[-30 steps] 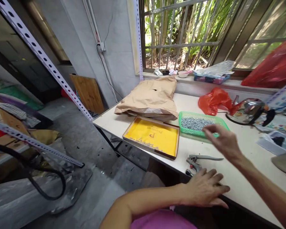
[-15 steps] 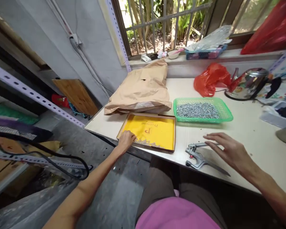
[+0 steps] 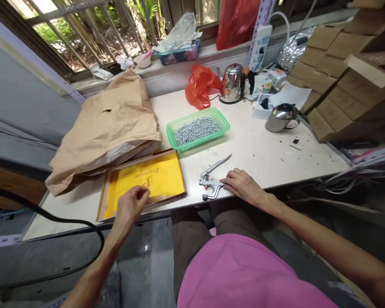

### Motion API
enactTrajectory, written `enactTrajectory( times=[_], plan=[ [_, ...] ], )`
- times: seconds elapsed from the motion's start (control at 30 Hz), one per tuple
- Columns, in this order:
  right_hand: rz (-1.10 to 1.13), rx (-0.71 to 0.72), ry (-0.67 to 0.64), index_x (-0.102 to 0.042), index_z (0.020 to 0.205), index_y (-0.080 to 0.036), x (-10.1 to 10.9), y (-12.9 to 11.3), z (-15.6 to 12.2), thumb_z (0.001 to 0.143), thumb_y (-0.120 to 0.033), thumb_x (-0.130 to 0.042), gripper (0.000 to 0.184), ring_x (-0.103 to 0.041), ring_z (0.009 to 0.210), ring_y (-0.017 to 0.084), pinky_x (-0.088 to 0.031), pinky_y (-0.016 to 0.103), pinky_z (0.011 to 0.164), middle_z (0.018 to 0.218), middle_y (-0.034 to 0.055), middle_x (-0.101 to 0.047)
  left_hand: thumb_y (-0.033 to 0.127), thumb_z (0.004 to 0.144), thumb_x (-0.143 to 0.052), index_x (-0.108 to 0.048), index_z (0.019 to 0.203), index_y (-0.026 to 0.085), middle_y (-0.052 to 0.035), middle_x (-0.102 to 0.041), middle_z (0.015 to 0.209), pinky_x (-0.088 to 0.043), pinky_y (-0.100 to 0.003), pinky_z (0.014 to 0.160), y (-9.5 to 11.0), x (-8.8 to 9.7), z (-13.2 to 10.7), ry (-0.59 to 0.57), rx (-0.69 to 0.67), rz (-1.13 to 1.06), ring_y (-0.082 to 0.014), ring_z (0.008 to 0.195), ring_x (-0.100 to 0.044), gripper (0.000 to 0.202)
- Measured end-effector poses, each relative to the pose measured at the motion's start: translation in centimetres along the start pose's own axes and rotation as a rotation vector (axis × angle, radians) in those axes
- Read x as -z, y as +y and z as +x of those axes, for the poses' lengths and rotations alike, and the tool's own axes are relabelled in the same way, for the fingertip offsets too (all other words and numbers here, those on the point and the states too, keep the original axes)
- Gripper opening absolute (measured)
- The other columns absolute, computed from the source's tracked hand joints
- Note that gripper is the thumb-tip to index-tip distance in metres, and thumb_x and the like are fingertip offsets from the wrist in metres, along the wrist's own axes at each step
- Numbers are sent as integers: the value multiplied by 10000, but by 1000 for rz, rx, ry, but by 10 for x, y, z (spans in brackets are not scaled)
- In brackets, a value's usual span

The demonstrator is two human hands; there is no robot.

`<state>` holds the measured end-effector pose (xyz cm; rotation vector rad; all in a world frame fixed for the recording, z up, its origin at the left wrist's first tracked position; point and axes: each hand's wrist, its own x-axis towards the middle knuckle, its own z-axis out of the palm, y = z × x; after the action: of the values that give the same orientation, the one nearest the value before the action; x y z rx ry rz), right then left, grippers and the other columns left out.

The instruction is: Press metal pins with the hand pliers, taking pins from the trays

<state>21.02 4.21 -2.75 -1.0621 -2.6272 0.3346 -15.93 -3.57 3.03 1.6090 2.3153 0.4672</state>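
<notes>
My left hand (image 3: 130,208) is over the front of a shallow box (image 3: 183,182) with a yellow, printed bottom. Its thumb and forefinger are pinched together; whatever may be between them is too small to make out. A row of small slim metal pieces (image 3: 160,197) lies along the box's front edge. My right hand (image 3: 245,186) has its fingers closed on the lower handle of metal hand pliers (image 3: 214,185), which lie on the table with jaws toward the box and the other handle spread away. Behind them is a green plastic basket (image 3: 226,124) filled with small silvery metal pieces (image 3: 197,130).
A big brown paper bag (image 3: 112,124) lies behind the box. At the back of the white table (image 3: 244,145) are a red plastic bag (image 3: 200,87) and a steel kettle (image 3: 231,85). A small metal pot (image 3: 282,117) and stacked cardboard boxes (image 3: 349,81) are to the right.
My view has turned to the right. My right hand, open above the pliers before, has come down onto their handle, and the pliers have turned. My left hand has lifted from the box's front-left edge.
</notes>
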Motion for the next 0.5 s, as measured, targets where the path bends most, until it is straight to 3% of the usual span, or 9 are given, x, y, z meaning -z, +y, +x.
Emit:
enactTrajectory(
  times=[0.1, 0.23, 0.33, 0.5],
  plan=[
    [-23, 7, 1, -708, 1016, -195, 0, 4, 1, 941, -276, -525, 213, -515, 874, 209, -376, 324, 750, 881, 85, -619, 411, 700, -631, -667, 821, 156, -23, -674, 697, -450, -241, 567, 61, -24, -8, -219, 63, -420, -142, 568, -583, 284],
    [-67, -1, 2, -715, 1016, -201, -2, 10, 6, 938, -272, -537, 207, -507, 890, 213, -347, 328, 757, 889, 80, -630, 335, 661, -684, -678, 900, 117, 24, -592, 562, -426, -215, 509, 115, -61, -12, -444, 104, -642, -103, 483, -535, 324],
    [-86, -23, 2, -715, 1011, -203, -4, 15, 8, 928, -278, -556, 195, -498, 890, 217, -328, 334, 759, 891, 70, -633, 359, 647, -716, -656, 829, 107, 12, -594, 573, -423, -206, 483, 128, -80, -10, -488, 166, -762, -95, 496, -531, 317],
    [-65, -23, 44, -708, 1007, -204, -9, 18, 6, 937, -278, -543, 194, -484, 891, 211, -311, 334, 759, 896, 70, -622, 459, 567, -800, -641, 765, 104, 9, -592, 557, -354, -170, 411, 129, -95, -6, -572, 320, -876, -59, 444, -483, 436]
  ],
)
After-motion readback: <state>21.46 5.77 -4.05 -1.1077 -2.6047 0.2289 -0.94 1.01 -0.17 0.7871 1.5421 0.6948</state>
